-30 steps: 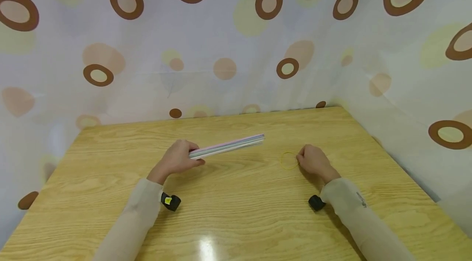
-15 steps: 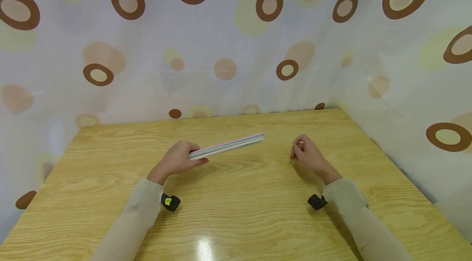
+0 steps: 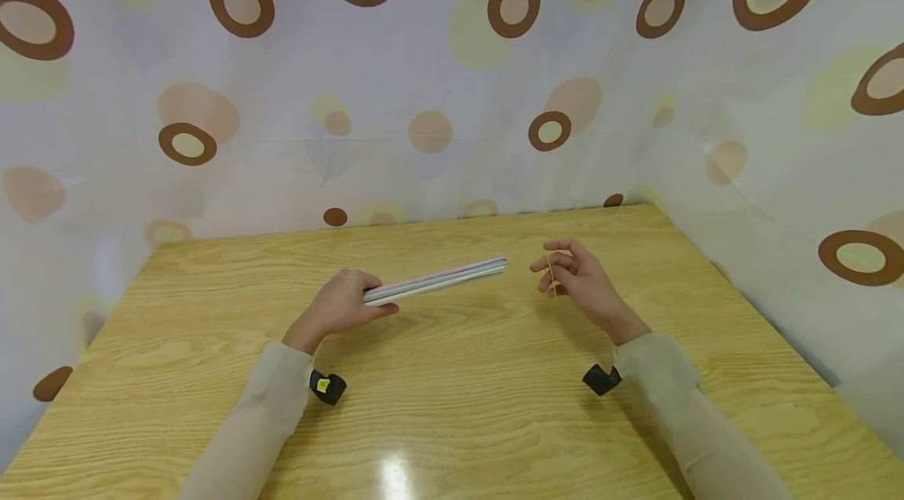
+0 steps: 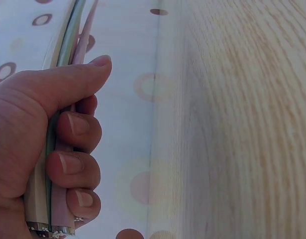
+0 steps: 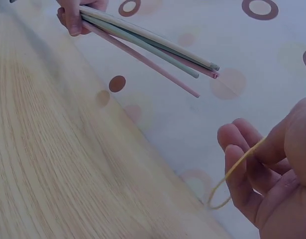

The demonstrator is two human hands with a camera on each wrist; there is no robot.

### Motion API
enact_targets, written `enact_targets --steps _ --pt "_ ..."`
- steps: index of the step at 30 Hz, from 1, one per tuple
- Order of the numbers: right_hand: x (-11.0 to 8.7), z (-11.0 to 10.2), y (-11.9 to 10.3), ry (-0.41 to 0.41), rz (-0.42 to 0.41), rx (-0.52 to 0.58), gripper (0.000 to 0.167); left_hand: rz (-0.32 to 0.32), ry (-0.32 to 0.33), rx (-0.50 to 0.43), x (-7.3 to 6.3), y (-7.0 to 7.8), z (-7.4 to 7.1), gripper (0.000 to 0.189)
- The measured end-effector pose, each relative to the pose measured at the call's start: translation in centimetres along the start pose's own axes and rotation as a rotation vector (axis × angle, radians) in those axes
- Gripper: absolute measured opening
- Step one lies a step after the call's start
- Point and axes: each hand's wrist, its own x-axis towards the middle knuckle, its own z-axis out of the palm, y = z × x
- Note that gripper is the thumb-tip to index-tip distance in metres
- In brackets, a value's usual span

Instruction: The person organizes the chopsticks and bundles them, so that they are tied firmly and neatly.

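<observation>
My left hand (image 3: 340,302) grips several pastel chopsticks (image 3: 438,280) near one end, and their other ends point right, above the table. In the left wrist view, the fingers and thumb curl round the chopsticks (image 4: 62,199), whose thick ends carry a dark, speckled pattern. Their thin ends fan slightly apart in the right wrist view. To the right of those ends, my right hand (image 3: 589,292) holds a yellow rubber band (image 5: 227,175) between thumb and fingers. The band hangs as a loop across the bent fingers, apart from the chopsticks.
A wood-grain table (image 3: 438,406) lies beneath both hands. Behind it and along its right side hangs a white cloth (image 3: 395,60) printed with brown and pale circles. Small black cameras (image 3: 327,388) sit at both wrists.
My right hand has lifted the rubber band off the table and moved slightly left and away, its fingers spreading within the loop. The left hand and chopsticks have stayed nearly still.
</observation>
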Motion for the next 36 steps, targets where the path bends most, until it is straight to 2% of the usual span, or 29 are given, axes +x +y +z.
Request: enact_targets --steps 9,18,25,36 --pt "0.1 0.6 -0.3 0.022 -0.016 0.108 0.017 0.011 0.005 0.020 -0.1 0.1 -0.1 0.024" --pt "0.1 0.8 -0.2 0.024 -0.037 0.041 0.014 0.011 0.002 0.015 0.0 0.1 0.0 0.023" --pt "0.0 1.0 0.2 0.020 -0.042 0.012 0.030 0.012 0.003 0.020 0.0 0.0 0.2 0.023" --pt "0.5 2.5 0.5 -0.010 -0.194 0.076 0.037 0.010 -0.001 0.021 0.2 -0.2 0.3 0.024"
